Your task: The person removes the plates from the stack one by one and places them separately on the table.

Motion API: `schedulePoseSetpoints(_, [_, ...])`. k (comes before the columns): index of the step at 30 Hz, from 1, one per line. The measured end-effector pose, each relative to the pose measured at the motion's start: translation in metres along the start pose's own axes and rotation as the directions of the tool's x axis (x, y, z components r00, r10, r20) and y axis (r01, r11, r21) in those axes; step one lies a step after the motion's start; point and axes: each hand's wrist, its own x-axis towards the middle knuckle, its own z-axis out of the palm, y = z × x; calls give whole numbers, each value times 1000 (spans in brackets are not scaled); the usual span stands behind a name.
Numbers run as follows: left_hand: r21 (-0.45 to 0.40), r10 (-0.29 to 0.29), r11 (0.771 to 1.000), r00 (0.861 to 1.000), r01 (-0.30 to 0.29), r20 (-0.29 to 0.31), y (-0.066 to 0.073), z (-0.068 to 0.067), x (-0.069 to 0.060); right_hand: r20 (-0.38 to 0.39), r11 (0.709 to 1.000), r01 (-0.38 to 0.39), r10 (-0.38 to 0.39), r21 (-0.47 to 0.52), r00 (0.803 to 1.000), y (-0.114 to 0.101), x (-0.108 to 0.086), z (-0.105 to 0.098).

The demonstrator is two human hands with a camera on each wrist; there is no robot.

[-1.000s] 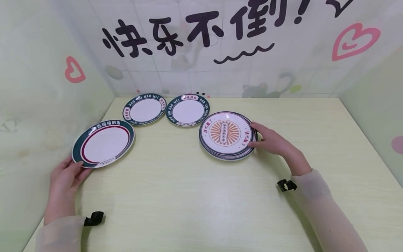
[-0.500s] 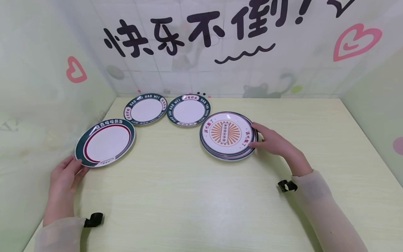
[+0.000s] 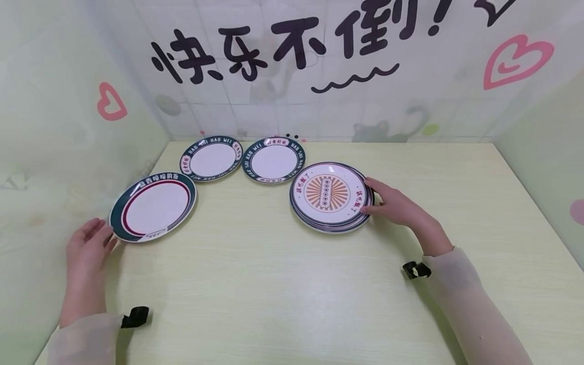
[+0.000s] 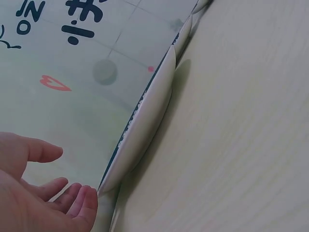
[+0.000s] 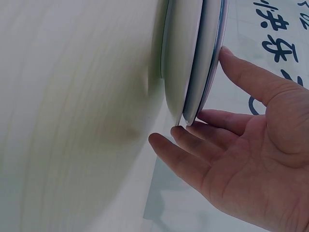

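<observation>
Just right of the left hand [image 3: 88, 244], which is released, lies a green-rimmed plate [image 3: 155, 208]; whether the fingertips touch it, I cannot tell. Left of the right hand [image 3: 396, 204], relaxed fingers touching its edge, stands a plate stack [image 3: 330, 200], lower plates mostly hidden.

Desk [image 3: 283, 289]: pale, light wood grain. On it: two green-rimmed plates at the back, left one [image 3: 212, 158] just beside right one [image 3: 274, 159]; red-ringed plate [image 3: 155, 208] nearer, far left; plate stack [image 3: 327, 195] right of centre, sunburst plate on top. All face up.
</observation>
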Motion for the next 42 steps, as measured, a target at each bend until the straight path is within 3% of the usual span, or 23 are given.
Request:
schedulePoseSetpoints(13, [-24,40,999,999,-39,27,8,11,-3,6,1000,-11,11,3,1000,-2,-1,0])
schedulePoseSetpoints(20, [6,38,999,998,-38,46,11,17,-4,5,1000,-7,7,5,1000,-3,-2,0])
schedulePoseSetpoints(33, [-68,118,992,984,-110,135,6,30,-6,4,1000,-6,6,0,1000,-1,0,1])
schedulePoseSetpoints(42, [-50,146,989,977,-140,154,4,46,-7,3,1000,-8,8,-1,1000,0,0,1])
